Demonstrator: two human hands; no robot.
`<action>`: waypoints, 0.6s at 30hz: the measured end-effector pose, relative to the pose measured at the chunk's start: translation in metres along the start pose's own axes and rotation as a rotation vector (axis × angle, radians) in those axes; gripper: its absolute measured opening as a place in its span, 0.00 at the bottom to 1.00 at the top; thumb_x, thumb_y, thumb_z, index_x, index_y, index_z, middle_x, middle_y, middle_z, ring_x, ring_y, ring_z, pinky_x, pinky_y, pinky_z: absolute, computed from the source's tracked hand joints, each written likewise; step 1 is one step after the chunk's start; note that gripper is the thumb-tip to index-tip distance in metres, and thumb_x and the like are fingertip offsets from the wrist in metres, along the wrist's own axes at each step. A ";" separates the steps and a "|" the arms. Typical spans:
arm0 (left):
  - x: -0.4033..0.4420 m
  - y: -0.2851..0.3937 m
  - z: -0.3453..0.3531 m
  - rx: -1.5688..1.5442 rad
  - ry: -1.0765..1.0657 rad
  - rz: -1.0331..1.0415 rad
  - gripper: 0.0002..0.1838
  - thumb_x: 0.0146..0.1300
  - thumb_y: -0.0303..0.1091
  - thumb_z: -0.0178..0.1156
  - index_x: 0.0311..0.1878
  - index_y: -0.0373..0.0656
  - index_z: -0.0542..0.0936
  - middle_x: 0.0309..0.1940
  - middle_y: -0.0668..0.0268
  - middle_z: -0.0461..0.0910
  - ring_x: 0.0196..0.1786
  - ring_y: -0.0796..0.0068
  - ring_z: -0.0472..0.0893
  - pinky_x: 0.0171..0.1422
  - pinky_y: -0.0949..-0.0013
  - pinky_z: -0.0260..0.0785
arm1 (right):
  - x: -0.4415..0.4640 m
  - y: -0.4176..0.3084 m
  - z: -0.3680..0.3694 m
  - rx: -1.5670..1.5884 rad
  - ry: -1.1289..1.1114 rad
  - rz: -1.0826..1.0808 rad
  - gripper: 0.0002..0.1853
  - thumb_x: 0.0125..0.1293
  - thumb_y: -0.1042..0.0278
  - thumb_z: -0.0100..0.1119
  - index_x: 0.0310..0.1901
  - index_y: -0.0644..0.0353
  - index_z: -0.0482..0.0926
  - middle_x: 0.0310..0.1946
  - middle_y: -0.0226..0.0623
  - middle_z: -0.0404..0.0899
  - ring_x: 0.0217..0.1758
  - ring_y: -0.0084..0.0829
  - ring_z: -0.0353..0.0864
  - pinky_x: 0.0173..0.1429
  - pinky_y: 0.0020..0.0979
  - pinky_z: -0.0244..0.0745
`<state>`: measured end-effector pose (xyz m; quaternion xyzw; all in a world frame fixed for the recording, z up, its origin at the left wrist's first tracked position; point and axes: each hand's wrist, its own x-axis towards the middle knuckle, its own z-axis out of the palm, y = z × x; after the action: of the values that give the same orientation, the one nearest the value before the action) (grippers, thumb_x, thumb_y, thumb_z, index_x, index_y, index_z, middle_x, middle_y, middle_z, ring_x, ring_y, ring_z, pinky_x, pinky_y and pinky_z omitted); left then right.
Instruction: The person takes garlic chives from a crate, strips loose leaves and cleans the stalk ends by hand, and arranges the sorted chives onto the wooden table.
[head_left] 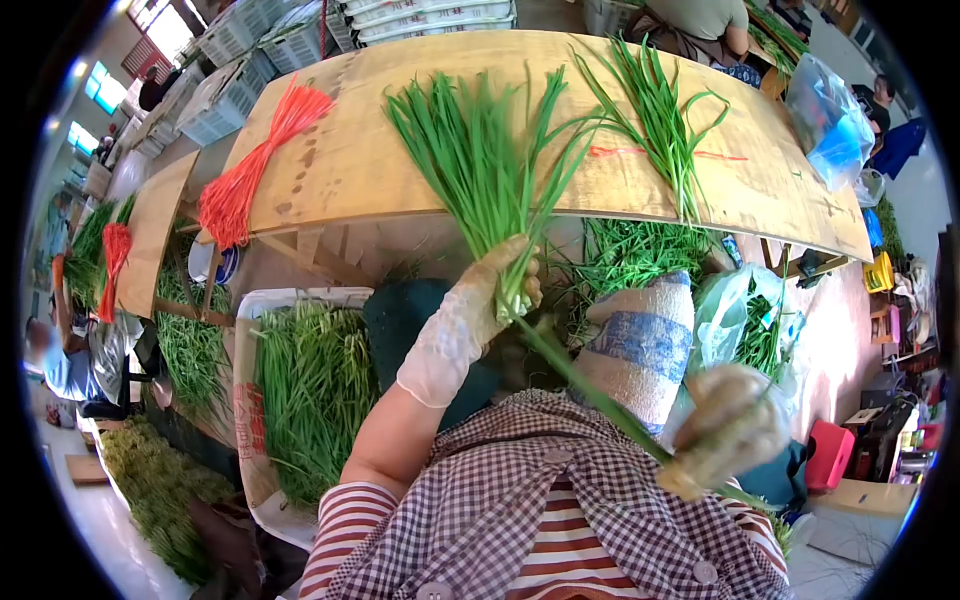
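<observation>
While both hands (490, 288) (735, 425) grip green stalks (480, 165), red writing (254, 415) on the white crate (300, 297) is illegible.

- Bunch of long, flat, green leafy stalks (470, 170): gripped near the base in the left hand in a pale translucent glove (483, 302); leaves fanned over the yellow-brown wooden tabletop (350, 180); whitish ends project below the fist.
- Single long green strand (585, 380): slants from near those ends to the blurred, pale-gloved right hand (735, 430).
</observation>
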<state>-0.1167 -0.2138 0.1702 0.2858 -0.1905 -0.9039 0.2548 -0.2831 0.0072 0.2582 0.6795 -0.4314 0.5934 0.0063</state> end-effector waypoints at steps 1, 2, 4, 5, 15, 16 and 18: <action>0.000 0.003 0.000 -0.002 -0.014 0.017 0.17 0.64 0.41 0.65 0.44 0.37 0.75 0.26 0.65 0.77 0.24 0.73 0.76 0.31 0.69 0.73 | 0.012 0.007 -0.014 0.171 -0.151 -0.022 0.11 0.58 0.63 0.68 0.40 0.58 0.83 0.40 0.26 0.83 0.36 0.27 0.81 0.47 0.36 0.76; 0.001 0.005 -0.001 -0.005 -0.010 0.020 0.17 0.64 0.41 0.65 0.44 0.37 0.75 0.26 0.65 0.77 0.24 0.73 0.76 0.31 0.68 0.73 | 0.044 0.000 -0.028 0.146 -0.596 0.129 0.09 0.59 0.64 0.66 0.38 0.57 0.83 0.38 0.27 0.83 0.35 0.27 0.82 0.47 0.35 0.77; 0.002 0.007 -0.003 -0.007 -0.001 0.018 0.17 0.64 0.41 0.65 0.44 0.37 0.75 0.26 0.64 0.77 0.24 0.73 0.76 0.31 0.68 0.73 | 0.066 -0.005 -0.035 -0.304 -1.008 0.424 0.06 0.59 0.67 0.63 0.38 0.55 0.83 0.35 0.30 0.83 0.35 0.28 0.82 0.48 0.33 0.77; 0.002 0.007 -0.002 -0.012 0.020 0.025 0.16 0.63 0.41 0.65 0.44 0.38 0.76 0.27 0.64 0.77 0.25 0.71 0.77 0.32 0.68 0.74 | 0.055 -0.002 -0.027 -0.634 -0.996 0.627 0.07 0.58 0.70 0.62 0.39 0.55 0.84 0.35 0.33 0.83 0.37 0.29 0.82 0.48 0.33 0.77; -0.006 -0.005 0.014 0.339 0.188 0.190 0.18 0.64 0.45 0.64 0.47 0.41 0.78 0.33 0.67 0.79 0.32 0.74 0.79 0.33 0.70 0.76 | 0.034 0.057 0.100 -0.389 -0.614 0.243 0.30 0.54 0.58 0.66 0.61 0.40 0.74 0.28 0.33 0.77 0.33 0.37 0.82 0.36 0.36 0.78; 0.002 -0.008 0.002 0.277 0.141 0.152 0.18 0.65 0.46 0.62 0.48 0.41 0.78 0.36 0.67 0.80 0.34 0.75 0.79 0.35 0.71 0.77 | 0.031 0.059 0.109 -0.510 -0.632 0.196 0.26 0.53 0.59 0.66 0.57 0.42 0.78 0.26 0.32 0.76 0.31 0.37 0.82 0.35 0.36 0.77; 0.001 -0.012 -0.004 0.104 -0.004 0.132 0.17 0.67 0.45 0.60 0.48 0.41 0.78 0.38 0.67 0.80 0.34 0.76 0.80 0.37 0.71 0.78 | 0.028 0.065 0.120 -0.470 -0.511 0.166 0.20 0.52 0.61 0.66 0.50 0.44 0.82 0.25 0.32 0.77 0.27 0.37 0.82 0.32 0.37 0.77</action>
<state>-0.1193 -0.2057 0.1605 0.2836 -0.2562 -0.8746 0.2983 -0.2276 -0.1122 0.2124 0.7484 -0.5977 0.2874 0.0062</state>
